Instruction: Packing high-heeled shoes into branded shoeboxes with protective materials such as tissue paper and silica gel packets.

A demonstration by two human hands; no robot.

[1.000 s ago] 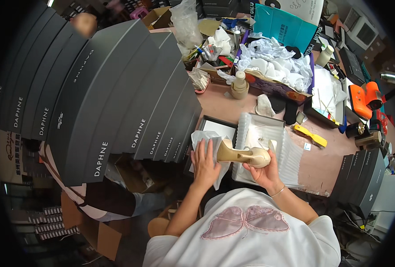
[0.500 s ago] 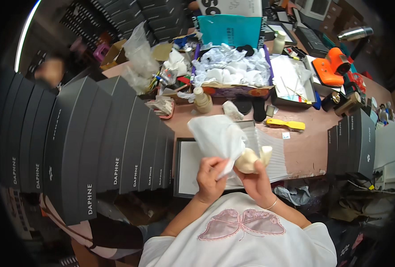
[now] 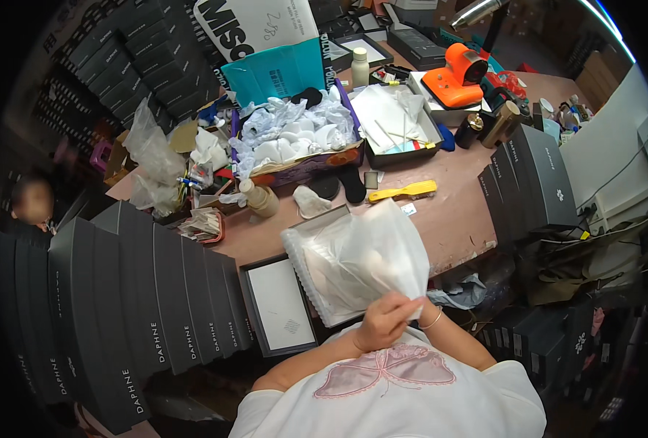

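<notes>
A thin white translucent bag [image 3: 393,237] hangs in front of me over a shoebox [image 3: 331,219] lined with pleated white tissue paper [image 3: 311,277]. My left hand [image 3: 384,321] is closed on the bag's near edge, pinching it. Reaching up behind that edge, my right hand [image 3: 424,312] goes into or behind the bag; its fingers are covered. A pale pinkish shape shows faintly through the film, but whether it is fingers or the cream shoe I cannot make out. Left of the box lies a dark lid [image 3: 276,299] with a white inside.
Tall stacks of dark shoeboxes [image 3: 130,314] stand at the left, with more boxes [image 3: 532,179] at the right. Across the back are a carton of crumpled paper [image 3: 298,135], a bottle [image 3: 262,201], a yellow-handled brush [image 3: 404,191] and an orange device [image 3: 457,77]. Another person appears far left.
The cream shoe, plainly visible in my right hand before, is out of plain sight. The bag has spread over that hand, and my left hand has moved to its near edge. The view has turned right.
</notes>
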